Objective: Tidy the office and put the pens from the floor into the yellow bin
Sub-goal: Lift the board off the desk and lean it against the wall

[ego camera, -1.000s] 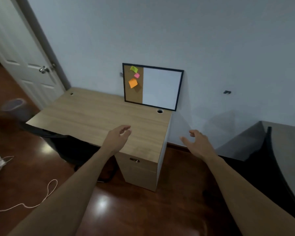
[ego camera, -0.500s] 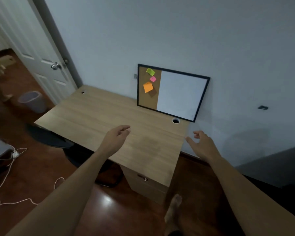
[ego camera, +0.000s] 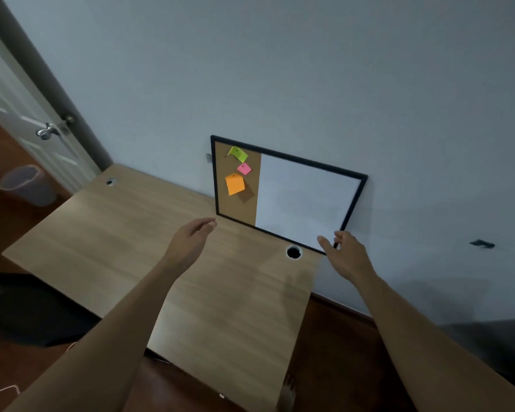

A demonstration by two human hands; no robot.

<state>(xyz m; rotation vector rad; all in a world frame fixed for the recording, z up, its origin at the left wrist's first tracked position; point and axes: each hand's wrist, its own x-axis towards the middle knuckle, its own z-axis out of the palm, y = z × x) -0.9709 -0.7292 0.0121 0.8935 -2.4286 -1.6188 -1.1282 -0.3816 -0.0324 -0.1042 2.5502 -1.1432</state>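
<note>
A black-framed board [ego camera: 304, 203], part cork and part whiteboard, leans on the wall at the back of a wooden desk [ego camera: 125, 233]. Green, pink and orange sticky notes are pinned to its cork side. My left hand [ego camera: 191, 242] hovers over the desk just in front of the board's lower left corner, fingers loosely curled, holding nothing. My right hand [ego camera: 348, 257] is at the board's lower right corner, fingers apart, touching or almost touching the frame. No pens and no yellow bin are in view.
A white door [ego camera: 27, 114] with a metal handle stands at the left. A pale waste bin [ego camera: 27, 184] sits on the dark wooden floor beside it. A black chair [ego camera: 27, 310] is under the desk's left side. A dark surface [ego camera: 494, 343] lies at the right.
I have stepped closer to the desk, and the view has swung left. Both hands have reached forward to the board's lower corners. The right hand has gone from beside the desk to the frame.
</note>
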